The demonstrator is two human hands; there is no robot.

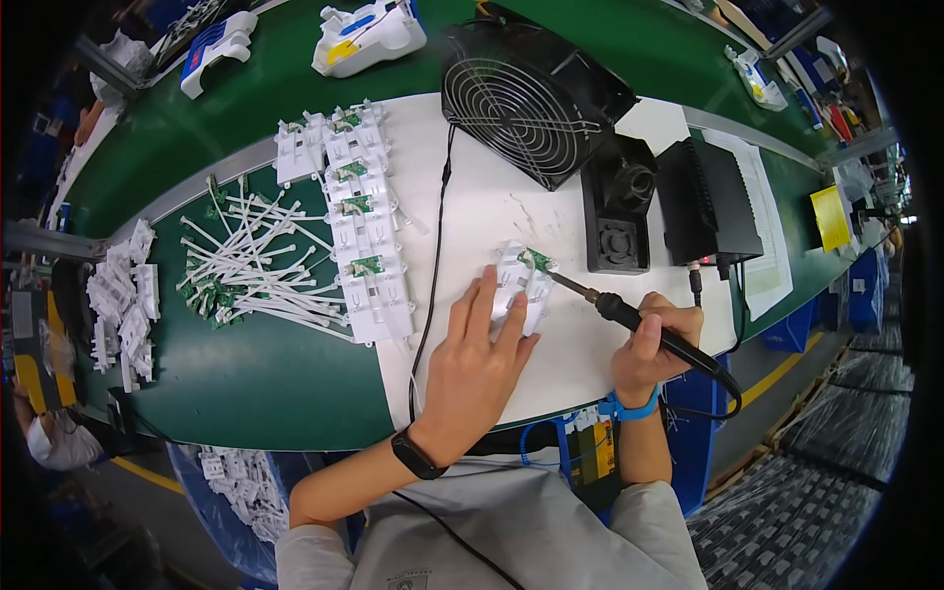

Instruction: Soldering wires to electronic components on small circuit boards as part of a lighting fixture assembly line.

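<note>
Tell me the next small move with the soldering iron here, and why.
Probably ease the soldering iron tip the last bit onto the small green circuit board. The right hand holds the iron with its tip right at the board's edge, and the left hand already presses the white plastic part flat on the white mat.

My left hand lies on the housing at mat centre; right hand just right of it w/ iron, tip on the housing's board. Fan behind, iron stand & power unit to its right. Row of housings on mat's left edge; cable pile further left on counter.
</note>
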